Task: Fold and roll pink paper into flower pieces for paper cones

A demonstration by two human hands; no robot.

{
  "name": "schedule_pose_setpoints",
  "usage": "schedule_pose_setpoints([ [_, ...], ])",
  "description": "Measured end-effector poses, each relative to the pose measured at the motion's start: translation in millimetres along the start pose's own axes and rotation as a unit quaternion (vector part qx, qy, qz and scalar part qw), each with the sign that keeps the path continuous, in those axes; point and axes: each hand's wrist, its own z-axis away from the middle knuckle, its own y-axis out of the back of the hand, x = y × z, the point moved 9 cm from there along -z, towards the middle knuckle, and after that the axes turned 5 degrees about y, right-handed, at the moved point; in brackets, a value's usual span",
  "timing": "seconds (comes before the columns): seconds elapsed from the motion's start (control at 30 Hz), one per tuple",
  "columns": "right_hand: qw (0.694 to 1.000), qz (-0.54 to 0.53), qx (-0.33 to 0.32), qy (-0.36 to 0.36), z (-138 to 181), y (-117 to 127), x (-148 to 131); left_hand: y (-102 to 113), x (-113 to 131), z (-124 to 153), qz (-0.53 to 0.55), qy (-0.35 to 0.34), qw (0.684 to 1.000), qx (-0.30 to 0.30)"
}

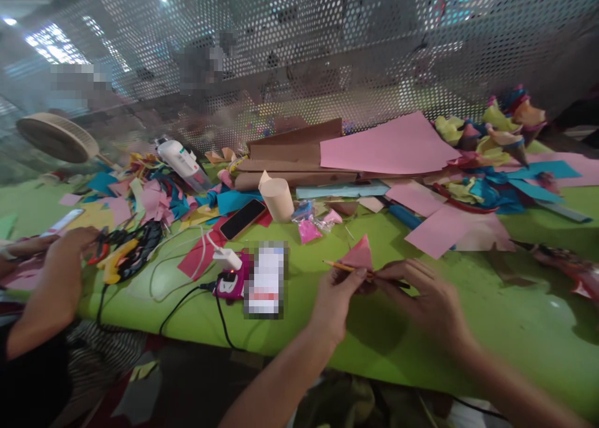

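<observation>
A small piece of pink paper (358, 253) stands up between my hands, above the green table (299, 340). Across its lower edge lies a yellow pencil (339, 266), its sharpened end pointing left. My left hand (334, 300) pinches the paper and pencil together between thumb and fingers. From the other side, my right hand (425, 297) closes thumb and fingertips around the pencil's rear part, near the paper's edge. The fingers partly hide where paper and pencil meet. Small plastic bags with pink bits (309, 229) lie just beyond my hands.
Left of me are a lit phone (266, 278), a magenta power strip (234, 284) with cables, and a yellow glue gun (116, 259). Another person's arm (51, 284) rests farther left. A beige cup (277, 198), paper sheets (388, 144) and crumpled paper cones (508, 128) stand behind.
</observation>
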Motion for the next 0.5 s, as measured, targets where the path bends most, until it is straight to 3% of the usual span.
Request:
schedule_pose_setpoints([
  [0.27, 0.974, -0.140, -0.042, -0.172, 10, -13, 32, -6, 7, 2, -0.061, -0.031, 0.997, -0.023],
  [0.37, 0.971, -0.144, -0.054, -0.183, 14, -16, 35, -10, 10, 3, -0.090, -0.043, 0.994, -0.044],
  [0.5, 0.986, -0.108, -0.036, -0.126, 10, -10, 27, -10, 11, 3, -0.099, -0.048, 0.993, -0.033],
])
